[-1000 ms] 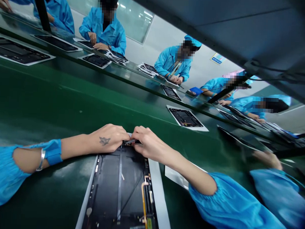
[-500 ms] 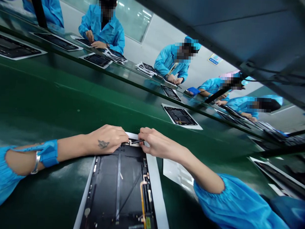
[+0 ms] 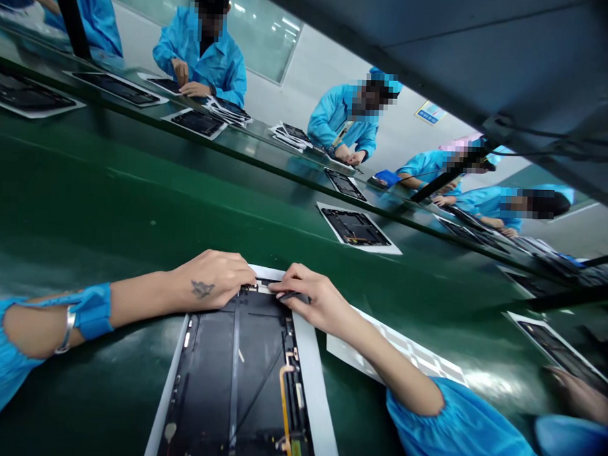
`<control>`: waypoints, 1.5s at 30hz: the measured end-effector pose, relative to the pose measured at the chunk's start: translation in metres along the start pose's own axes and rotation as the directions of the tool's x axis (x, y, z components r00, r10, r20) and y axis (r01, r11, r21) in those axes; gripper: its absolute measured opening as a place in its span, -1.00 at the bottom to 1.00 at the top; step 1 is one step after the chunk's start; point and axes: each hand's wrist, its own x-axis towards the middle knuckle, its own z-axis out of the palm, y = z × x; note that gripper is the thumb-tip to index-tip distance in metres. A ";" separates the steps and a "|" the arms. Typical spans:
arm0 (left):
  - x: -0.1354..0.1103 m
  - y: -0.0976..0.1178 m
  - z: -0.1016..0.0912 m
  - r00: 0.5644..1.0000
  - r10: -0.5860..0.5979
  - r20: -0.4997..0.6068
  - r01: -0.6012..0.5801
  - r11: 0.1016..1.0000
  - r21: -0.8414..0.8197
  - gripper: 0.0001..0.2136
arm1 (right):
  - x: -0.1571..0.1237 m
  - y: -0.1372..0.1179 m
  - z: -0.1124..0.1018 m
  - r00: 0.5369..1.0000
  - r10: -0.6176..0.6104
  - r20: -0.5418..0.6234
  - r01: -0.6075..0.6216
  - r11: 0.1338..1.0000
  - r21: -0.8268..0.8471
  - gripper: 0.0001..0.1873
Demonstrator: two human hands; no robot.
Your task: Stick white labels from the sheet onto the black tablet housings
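"Where are we keeping the black panel?"

"It is lying flat before us on a pale sheet, on the green bench."

"Which way is it pointing?"

"Its long axis is running almost straight away from us, the far end sitting by our hands and the near end passing out of view at the bottom. A grey strip down the middle is following that line, and an orange ribbon is running lengthwise near the right edge."

"And our left hand?"

"We are resting its bent fingertips at the far left corner; whether they are pinching anything, we cannot tell."

"Our right hand?"

"We are gripping a slim dark tool between thumb and fingers at the far right corner, and it is lying roughly crosswise to the panel."

"What are we seeing beyond?"

"Another panel is lying ahead to the right, slanting across our view."
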 end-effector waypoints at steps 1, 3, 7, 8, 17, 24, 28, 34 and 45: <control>0.000 0.000 0.000 1.000 -0.002 -0.005 0.002 1.000 -0.007 -0.71 | 0.000 0.000 -0.004 0.999 0.007 0.035 -0.007 1.000 -0.025 -0.79; 0.000 -0.001 0.001 1.000 -0.007 -0.009 0.007 1.000 -0.020 -0.71 | -0.001 0.001 -0.009 0.998 0.028 0.051 -0.024 0.998 -0.064 -0.80; 0.001 -0.001 0.000 1.000 -0.020 0.006 0.020 0.999 -0.031 -0.70 | -0.002 -0.002 0.002 0.990 0.012 -0.142 -0.021 0.998 -0.064 -0.76; 0.001 -0.001 0.000 1.000 -0.024 0.009 0.024 0.999 -0.029 -0.70 | -0.001 -0.003 0.008 0.986 -0.009 -0.166 -0.002 0.998 -0.062 -0.75; 0.001 -0.002 -0.001 0.999 -0.027 0.022 0.028 0.999 -0.042 -0.71 | 0.001 -0.004 0.026 0.993 -0.078 -0.084 0.069 0.992 -0.109 -0.70; -0.002 -0.009 -0.001 0.999 -0.003 0.043 0.005 0.999 -0.048 -0.72 | 0.010 -0.011 0.024 0.985 -0.161 0.062 0.172 0.892 -0.417 -0.77; -0.004 -0.013 -0.002 0.997 0.012 0.071 -0.009 0.999 -0.041 -0.70 | 0.017 -0.006 0.027 0.988 -0.132 0.081 0.153 0.910 -0.384 -0.78; -0.003 -0.015 -0.005 0.996 -0.033 0.085 0.038 0.998 -0.053 -0.75 | 0.025 -0.001 -0.006 0.977 -0.215 -0.002 0.214 0.975 -0.059 -0.77; 0.005 -0.028 -0.010 0.939 -0.253 0.234 0.276 0.958 -0.073 -0.82 | -0.031 -0.047 0.023 0.934 -0.154 -0.322 0.132 0.987 -0.088 -0.77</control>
